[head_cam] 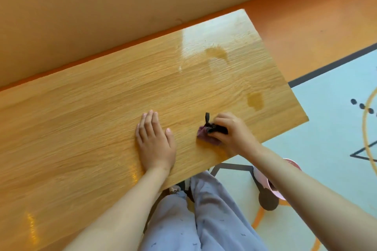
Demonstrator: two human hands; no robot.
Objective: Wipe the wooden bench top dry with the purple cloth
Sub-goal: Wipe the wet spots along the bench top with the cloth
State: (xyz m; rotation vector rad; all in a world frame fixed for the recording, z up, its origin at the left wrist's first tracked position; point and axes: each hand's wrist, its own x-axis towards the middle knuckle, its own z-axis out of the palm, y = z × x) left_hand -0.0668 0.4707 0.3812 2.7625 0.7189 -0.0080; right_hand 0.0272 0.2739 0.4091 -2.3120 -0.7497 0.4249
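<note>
The right hand (232, 132) pinches the bunched purple cloth (206, 135) against the wooden table (91, 108) near its front edge, while the left hand (155, 140) lies spread flat beside it. Two puddles (255, 101) remain farther out, so it would help to open the cloth wider and sweep through them with overlapping strokes.

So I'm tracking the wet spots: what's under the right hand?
The bunched purple cloth sticks out from under the right hand, pressed on the bench top. Whether the wood beneath is wet is hidden.
</note>
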